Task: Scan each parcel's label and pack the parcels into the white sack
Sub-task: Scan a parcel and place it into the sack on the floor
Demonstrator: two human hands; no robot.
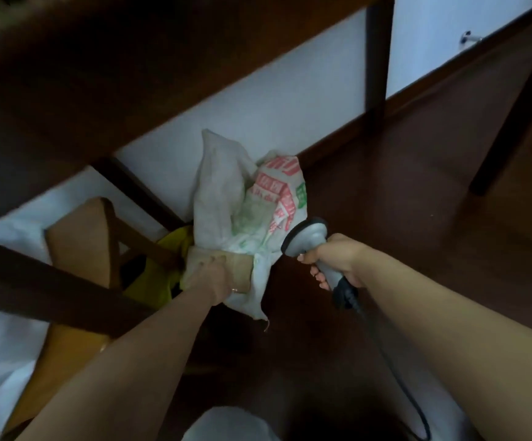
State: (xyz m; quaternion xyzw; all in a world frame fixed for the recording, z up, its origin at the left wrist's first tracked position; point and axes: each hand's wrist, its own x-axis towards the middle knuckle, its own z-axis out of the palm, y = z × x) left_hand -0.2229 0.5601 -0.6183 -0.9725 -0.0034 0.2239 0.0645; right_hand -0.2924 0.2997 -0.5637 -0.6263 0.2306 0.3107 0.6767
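A white woven sack (226, 192) with red and green print stands crumpled on the dark floor by the wall. My left hand (213, 278) grips a brown cardboard parcel (239, 267) at the sack's lower opening; part of the parcel sits inside the white fabric. My right hand (334, 259) holds a grey barcode scanner (306, 238) by its handle, head pointing toward the sack, just right of it. The scanner's black cable (395, 367) trails down toward me.
A wooden chair (99, 237) with a tan seat stands at left, its dark legs crossing in front. Something yellow (156, 281) lies under the chair beside the sack. A dark table (131, 74) spans the top, its legs (377, 55) at right. Open wooden floor lies right.
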